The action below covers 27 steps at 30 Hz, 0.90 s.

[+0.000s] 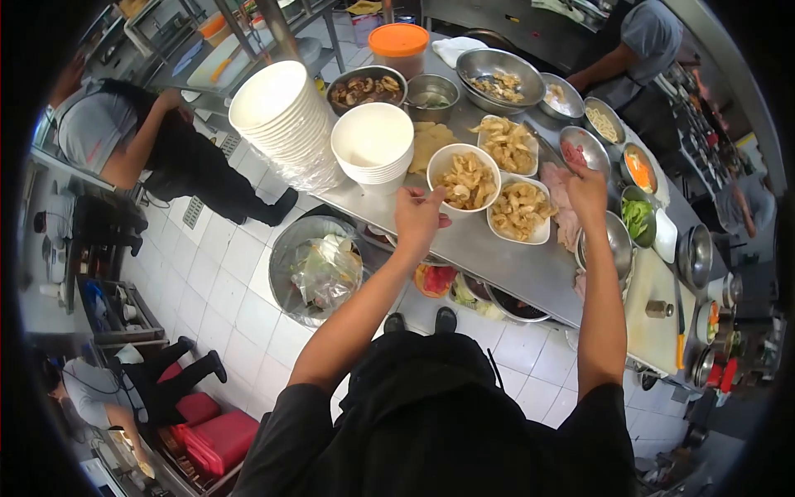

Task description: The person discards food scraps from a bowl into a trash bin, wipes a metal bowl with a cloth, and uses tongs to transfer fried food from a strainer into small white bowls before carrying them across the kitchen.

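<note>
My left hand (pixel 419 222) is closed at the near left edge of a white bowl (pixel 439 157) heaped with pale golden fried pieces (pixel 465 179). My right hand (pixel 586 197) grips a long metal utensil, apparently tongs (pixel 546 146), whose far end reaches toward a square white dish of similar pieces (pixel 507 142). Another such dish (pixel 520 212) lies between my hands. Beside my right hand, flat pink slices of meat (pixel 560 199) rest on the steel table. Stacked white bowls (pixel 373 153) stand to the left of my left hand.
A taller stack of white tubs (pixel 277 116) and an orange-lidded container (pixel 399 48) stand at the left. Steel bowls hold mushrooms (pixel 364 89), carrots (pixel 638 167) and greens (pixel 635 217). A lined bin (pixel 316 269) sits below. At right are a cutting board (pixel 650 311) and knife (pixel 680 331). Other people work around.
</note>
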### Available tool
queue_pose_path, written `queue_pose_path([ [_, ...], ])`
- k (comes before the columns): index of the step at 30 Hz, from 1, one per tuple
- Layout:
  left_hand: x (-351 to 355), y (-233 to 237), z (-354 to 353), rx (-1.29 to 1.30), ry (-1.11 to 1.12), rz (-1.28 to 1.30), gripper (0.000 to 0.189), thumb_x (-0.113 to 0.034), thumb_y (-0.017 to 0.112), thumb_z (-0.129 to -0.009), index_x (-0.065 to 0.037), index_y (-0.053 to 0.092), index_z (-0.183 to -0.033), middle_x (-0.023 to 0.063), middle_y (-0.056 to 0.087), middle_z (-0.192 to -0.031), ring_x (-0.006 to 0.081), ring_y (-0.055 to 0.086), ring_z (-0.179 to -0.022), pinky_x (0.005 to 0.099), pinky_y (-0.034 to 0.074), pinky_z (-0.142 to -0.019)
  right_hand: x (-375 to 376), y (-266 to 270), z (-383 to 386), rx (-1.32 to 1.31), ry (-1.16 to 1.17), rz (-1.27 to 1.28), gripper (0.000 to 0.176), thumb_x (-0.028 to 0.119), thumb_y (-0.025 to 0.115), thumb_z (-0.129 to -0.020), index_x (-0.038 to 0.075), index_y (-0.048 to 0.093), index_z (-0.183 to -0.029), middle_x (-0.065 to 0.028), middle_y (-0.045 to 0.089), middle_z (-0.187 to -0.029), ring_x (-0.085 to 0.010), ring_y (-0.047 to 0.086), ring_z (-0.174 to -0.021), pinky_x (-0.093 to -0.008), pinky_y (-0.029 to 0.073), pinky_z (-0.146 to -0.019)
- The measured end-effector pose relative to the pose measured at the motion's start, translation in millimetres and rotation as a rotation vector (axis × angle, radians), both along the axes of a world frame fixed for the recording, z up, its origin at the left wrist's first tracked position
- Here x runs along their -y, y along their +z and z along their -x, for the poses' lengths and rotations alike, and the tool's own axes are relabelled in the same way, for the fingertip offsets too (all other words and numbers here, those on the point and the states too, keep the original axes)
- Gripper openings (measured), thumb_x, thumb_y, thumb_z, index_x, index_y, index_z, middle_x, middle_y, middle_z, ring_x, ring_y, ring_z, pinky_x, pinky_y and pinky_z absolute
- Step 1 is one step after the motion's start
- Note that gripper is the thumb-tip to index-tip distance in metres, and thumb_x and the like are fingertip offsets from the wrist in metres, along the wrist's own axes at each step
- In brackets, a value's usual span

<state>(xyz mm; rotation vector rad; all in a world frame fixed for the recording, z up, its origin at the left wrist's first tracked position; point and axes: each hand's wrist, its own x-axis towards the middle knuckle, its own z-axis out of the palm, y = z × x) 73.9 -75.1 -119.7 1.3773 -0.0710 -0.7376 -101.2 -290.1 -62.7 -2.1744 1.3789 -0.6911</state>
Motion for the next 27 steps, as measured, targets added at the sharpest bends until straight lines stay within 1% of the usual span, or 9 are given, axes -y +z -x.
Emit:
queue_pose_path([
  [2,2.1,-2.1,-2.7,-0.032,-0.062,-0.007,0.039,-0.018,0.066,-0.081,0.000,0.037,-0.099,0.0138,0.049,-0.092,0.0204,0.060,-0.060,0.0300,0.055,-0.052,-6.8,7.1,4.3,0.009,-0.024,-0.019,0.036,0.022,0.066,-0.074,0.003,0.067,-0.104,-0.0209,0.067,-0.087,-0.0245,0.066,-0.080,-0.0314,0.048,-0.074],
  [4,6.0,-4.5,-3.3,-0.038,-0.057,-0.015,0.038,-0.017,0.066,-0.081,0.000,0.037,-0.098,0.0138,0.049,-0.092,0.0207,0.060,-0.061,0.0299,0.055,-0.052,-25.6,23.0,8.4,0.076,-0.009,-0.008,0.032,0.019,0.065,-0.075,0.006,0.067,-0.105,-0.0138,0.067,-0.073,-0.0171,0.060,-0.064,-0.0294,0.046,-0.063],
  [5,7.0,-5.9,-3.0,-0.042,-0.057,-0.023,0.037,-0.016,0.065,-0.081,0.000,0.036,-0.097,0.0137,0.049,-0.092,0.0209,0.060,-0.061,0.0298,0.055,-0.052,-29.8,27.3,9.9,0.074,-0.006,-0.010,0.032,0.019,0.065,-0.075,0.006,0.067,-0.105,-0.0138,0.067,-0.073,-0.0171,0.060,-0.064,-0.0294,0.046,-0.063],
  [7,8.9,-7.0,-3.2,-0.031,-0.064,-0.023,0.035,-0.014,0.065,-0.081,0.000,0.036,-0.097,0.0137,0.050,-0.091,0.0212,0.060,-0.061,0.0301,0.056,-0.053,-34.9,35.5,12.9,0.195,-0.019,-0.089,0.028,0.013,0.065,-0.080,0.002,0.067,-0.105,0.0031,0.050,-0.059,-0.0047,0.038,-0.051,-0.0231,0.030,-0.047],
  [13,14.1,-11.7,-2.7,-0.045,-0.069,0.024,0.031,-0.009,0.062,-0.081,0.001,0.037,-0.094,0.0135,0.050,-0.089,0.0220,0.061,-0.062,0.0305,0.057,-0.053,-70.4,68.4,19.0,0.256,0.049,-0.173,0.029,0.013,0.065,-0.080,0.002,0.066,-0.107,0.0042,0.053,-0.065,-0.0035,0.040,-0.055,-0.0197,0.030,-0.050],
  [16,13.0,-7.0,-2.0,-0.050,-0.066,0.030,0.028,-0.007,0.061,-0.080,0.001,0.037,-0.092,0.0130,0.050,-0.089,0.0221,0.062,-0.062,0.0300,0.057,-0.052,-102.0,79.3,12.8,0.247,0.106,-0.289,0.031,0.015,0.066,-0.079,0.000,0.066,-0.106,0.0037,0.055,-0.064,-0.0047,0.042,-0.056,-0.0224,0.035,-0.052],
  [19,16.2,-7.0,-3.0,-0.037,-0.055,0.015,0.026,-0.005,0.061,-0.078,0.002,0.039,-0.090,0.0133,0.051,-0.089,0.0221,0.062,-0.061,0.0293,0.057,-0.052,-102.3,52.4,15.5,0.086,0.213,-0.166,0.031,0.014,0.067,-0.080,-0.001,0.065,-0.107,0.0015,0.058,-0.071,-0.0045,0.045,-0.060,-0.0206,0.036,-0.053],
  [24,12.1,-6.8,-7.3,0.027,-0.074,-0.060,0.019,-0.002,0.059,-0.077,0.005,0.044,-0.086,0.0141,0.054,-0.082,0.0218,0.063,-0.060,0.0286,0.058,-0.052,-110.5,50.6,26.2,0.155,0.090,-0.189,0.031,0.013,0.065,-0.080,-0.001,0.064,-0.108,0.0005,0.060,-0.073,-0.0066,0.048,-0.063,-0.0215,0.039,-0.058],
  [27,2.0,-8.7,-7.9,0.070,-0.034,-0.042,0.012,-0.002,0.058,-0.077,0.006,0.048,-0.078,0.0136,0.057,-0.070,0.0215,0.063,-0.054,0.0298,0.054,-0.044,-117.0,47.5,40.7,0.236,0.042,-0.226,0.033,0.014,0.067,-0.080,-0.002,0.064,-0.108,0.0006,0.060,-0.074,-0.0058,0.048,-0.065,-0.0219,0.040,-0.058],
])
